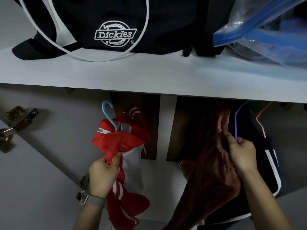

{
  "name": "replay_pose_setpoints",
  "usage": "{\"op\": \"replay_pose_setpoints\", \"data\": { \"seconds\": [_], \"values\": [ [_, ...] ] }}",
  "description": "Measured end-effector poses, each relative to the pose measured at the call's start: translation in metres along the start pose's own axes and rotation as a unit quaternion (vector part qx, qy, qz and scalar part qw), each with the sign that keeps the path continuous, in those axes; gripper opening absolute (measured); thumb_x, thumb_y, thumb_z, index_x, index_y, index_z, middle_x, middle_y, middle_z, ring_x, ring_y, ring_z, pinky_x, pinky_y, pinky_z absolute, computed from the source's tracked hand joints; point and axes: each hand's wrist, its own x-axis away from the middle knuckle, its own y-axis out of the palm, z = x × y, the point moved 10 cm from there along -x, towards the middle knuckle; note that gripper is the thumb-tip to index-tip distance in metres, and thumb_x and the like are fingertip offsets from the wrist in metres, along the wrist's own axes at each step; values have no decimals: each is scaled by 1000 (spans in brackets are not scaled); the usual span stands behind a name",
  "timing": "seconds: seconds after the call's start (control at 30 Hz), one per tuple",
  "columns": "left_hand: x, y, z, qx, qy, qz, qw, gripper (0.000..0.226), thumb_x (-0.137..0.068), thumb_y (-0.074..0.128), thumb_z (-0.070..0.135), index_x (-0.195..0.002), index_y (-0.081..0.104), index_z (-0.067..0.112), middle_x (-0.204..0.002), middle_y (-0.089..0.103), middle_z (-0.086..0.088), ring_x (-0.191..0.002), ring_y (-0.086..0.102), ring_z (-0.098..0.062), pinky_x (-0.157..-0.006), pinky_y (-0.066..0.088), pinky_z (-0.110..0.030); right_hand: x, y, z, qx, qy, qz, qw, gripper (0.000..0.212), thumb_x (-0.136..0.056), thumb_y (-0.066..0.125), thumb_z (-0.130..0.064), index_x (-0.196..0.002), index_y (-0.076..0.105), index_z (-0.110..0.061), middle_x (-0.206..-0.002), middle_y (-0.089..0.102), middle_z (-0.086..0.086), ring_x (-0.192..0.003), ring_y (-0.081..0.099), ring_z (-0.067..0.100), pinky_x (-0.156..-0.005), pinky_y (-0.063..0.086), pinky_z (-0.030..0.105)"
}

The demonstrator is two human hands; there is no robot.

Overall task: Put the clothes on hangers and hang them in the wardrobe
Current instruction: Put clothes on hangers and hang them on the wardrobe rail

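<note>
My left hand (103, 175) grips the red jacket (123, 141) on its blue hanger (108, 113); my right hand (242, 155) pinches the purple hanger (236, 123) beside the brown garment (214, 160). Risk: jacket slips off hanger before hooking under the shelf (149, 75).

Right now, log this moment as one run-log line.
left hand: grips red jacket on blue hanger | right hand: pinches purple hanger, brown garment | stage: hanging in wardrobe
</note>
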Motion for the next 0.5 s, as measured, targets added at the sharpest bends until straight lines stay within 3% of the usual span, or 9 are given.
{"op": "replay_pose_setpoints", "data": {
  "seconds": [0.1, 0.2, 0.33, 0.5],
  "values": [
    [-1, -5, -7, 2, 0, 8, 1000, 50, -84, 69, 30, -60, 51, -10, -48, 49, -27, -42, 40, -21, -46, 36, -41, 17, 1, 5, -21, -10, -17, 1000, 47, -93, 61, -29, -67, 54, 9, -61, 55, 29, -56, 49, 26, -59, 42, 38],
    [2, -7, -12, 6, -2, 10, 1000, 50, -84, 69, 30, -59, 50, -9, -42, 42, -16, -39, 35, -19, -41, 32, -36, 38, 5, 11, -28, -21, -43, 998, 42, -92, 63, -19, -58, 48, 0, -53, 46, 12, -51, 42, 15, -53, 35, 29],
    [10, -8, -8, 3, 17, 13, 1000, 49, -84, 69, 28, -57, 49, -8, -44, 44, -20, -39, 35, -20, -44, 35, -35, 56, 12, 22, -46, -20, -65, 997, 42, -91, 64, -16, -61, 44, 5, -53, 45, 10, -53, 40, 18, -55, 36, 32],
    [25, -8, -8, -5, 10, 18, 1000, 51, -84, 69, 28, -54, 46, -6, -41, 41, -17, -37, 34, -16, -45, 34, -40, 70, 8, 24, -34, -44, -77, 995, 44, -90, 65, -12, -54, 40, -12, -44, 34, -6, -44, 31, 4, -46, 30, 25]
  ]
}}
